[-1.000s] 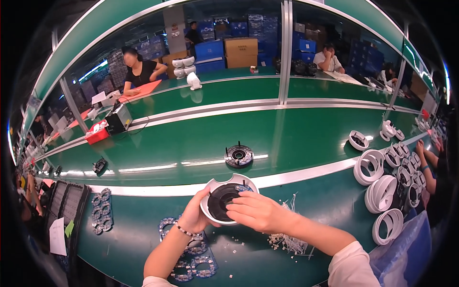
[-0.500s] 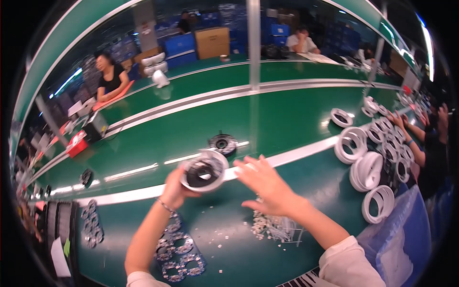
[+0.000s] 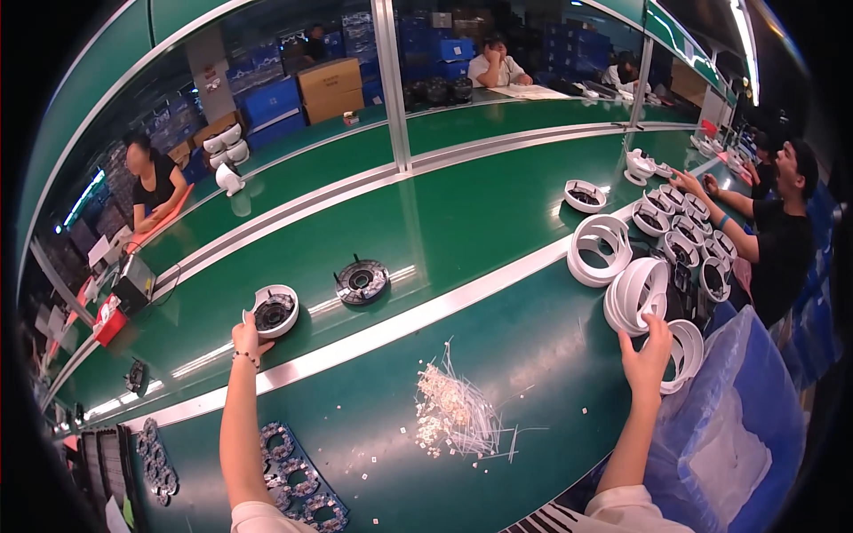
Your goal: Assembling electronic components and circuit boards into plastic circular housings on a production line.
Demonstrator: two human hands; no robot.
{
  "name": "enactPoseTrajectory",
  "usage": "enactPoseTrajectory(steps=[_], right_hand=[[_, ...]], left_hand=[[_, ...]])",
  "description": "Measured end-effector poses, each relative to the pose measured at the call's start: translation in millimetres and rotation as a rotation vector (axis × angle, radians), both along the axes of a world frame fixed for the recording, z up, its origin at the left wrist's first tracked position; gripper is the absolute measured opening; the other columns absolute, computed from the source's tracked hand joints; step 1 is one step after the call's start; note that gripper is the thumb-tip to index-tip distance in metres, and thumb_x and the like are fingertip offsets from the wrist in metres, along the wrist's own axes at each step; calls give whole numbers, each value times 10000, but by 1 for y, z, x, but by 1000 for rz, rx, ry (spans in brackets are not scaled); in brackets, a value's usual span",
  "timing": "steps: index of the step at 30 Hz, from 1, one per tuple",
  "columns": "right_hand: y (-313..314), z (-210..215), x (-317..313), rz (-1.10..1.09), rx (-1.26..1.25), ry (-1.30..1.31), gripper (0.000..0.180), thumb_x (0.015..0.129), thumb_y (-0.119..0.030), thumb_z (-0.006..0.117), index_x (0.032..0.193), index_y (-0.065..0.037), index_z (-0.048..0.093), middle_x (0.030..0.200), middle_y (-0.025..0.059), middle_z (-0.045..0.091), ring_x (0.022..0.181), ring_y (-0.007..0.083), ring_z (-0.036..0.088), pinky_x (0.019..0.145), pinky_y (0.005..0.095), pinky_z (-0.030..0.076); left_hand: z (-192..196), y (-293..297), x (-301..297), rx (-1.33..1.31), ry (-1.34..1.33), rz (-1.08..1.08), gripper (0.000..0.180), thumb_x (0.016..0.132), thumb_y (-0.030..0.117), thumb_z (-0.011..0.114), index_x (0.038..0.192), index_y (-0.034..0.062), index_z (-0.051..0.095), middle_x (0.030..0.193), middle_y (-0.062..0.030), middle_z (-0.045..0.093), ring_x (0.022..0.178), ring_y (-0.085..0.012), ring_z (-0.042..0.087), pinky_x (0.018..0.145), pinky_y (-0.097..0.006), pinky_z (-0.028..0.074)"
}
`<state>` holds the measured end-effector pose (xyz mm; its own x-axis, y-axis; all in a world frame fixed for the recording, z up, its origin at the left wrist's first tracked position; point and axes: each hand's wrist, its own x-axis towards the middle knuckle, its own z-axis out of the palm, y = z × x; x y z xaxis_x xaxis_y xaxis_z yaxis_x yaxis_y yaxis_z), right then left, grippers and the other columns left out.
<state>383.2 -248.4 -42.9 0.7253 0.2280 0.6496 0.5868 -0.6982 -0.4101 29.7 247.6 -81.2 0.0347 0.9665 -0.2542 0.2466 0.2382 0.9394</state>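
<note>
On the green belt at the left, my left hand (image 3: 247, 339) grips the rim of a white round housing (image 3: 276, 310) with a black part inside it. A black round part with upright prongs (image 3: 362, 281) lies on the belt just right of it. Out to the right, my right hand (image 3: 646, 357) has its fingers closed on the near rim of a white ring (image 3: 633, 293), one of several stood on edge together. Another group of white rings (image 3: 597, 251) stands behind, and more white rings (image 3: 682, 355) are beside my right wrist.
A heap of small white connectors and thin strips (image 3: 451, 410) lies mid-bench. Blue circuit boards (image 3: 298, 484) lie by my left forearm. A blue plastic-lined bin (image 3: 746, 426) stands at the right. Beyond it, a co-worker (image 3: 782, 235) reaches toward several assembled housings (image 3: 684, 231).
My left hand has carried the housing left and down onto the belt. My right hand has moved from mid-bench to the white rings at the right. The view has shifted rightward.
</note>
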Motion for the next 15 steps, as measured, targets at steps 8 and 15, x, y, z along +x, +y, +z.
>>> enactPoseTrajectory(steps=[8, 15], right_hand=[[-12, -28, 22, -56, 24, 40, 298, 666, -68, 624, 942, 0, 534, 937, 138, 545, 878, 294, 495, 801, 356, 366], [-18, -20, 27, -168, 135, -157, 377, 645, -56, 647, 983, 10, 494, 1019, 151, 474, 942, 308, 449, 831, 371, 347]], left_hand=[[48, -28, 93, 1499, 650, 0, 497, 680, 98, 546, 1140, -13, 395, 1221, -196, 356, 1142, -346, 316, 946, -413, 249], [23, -29, 213, 861, 856, -423, 591, 700, 205, 609, 1169, -29, 338, 1238, -234, 325, 1160, -384, 298, 952, -411, 305]])
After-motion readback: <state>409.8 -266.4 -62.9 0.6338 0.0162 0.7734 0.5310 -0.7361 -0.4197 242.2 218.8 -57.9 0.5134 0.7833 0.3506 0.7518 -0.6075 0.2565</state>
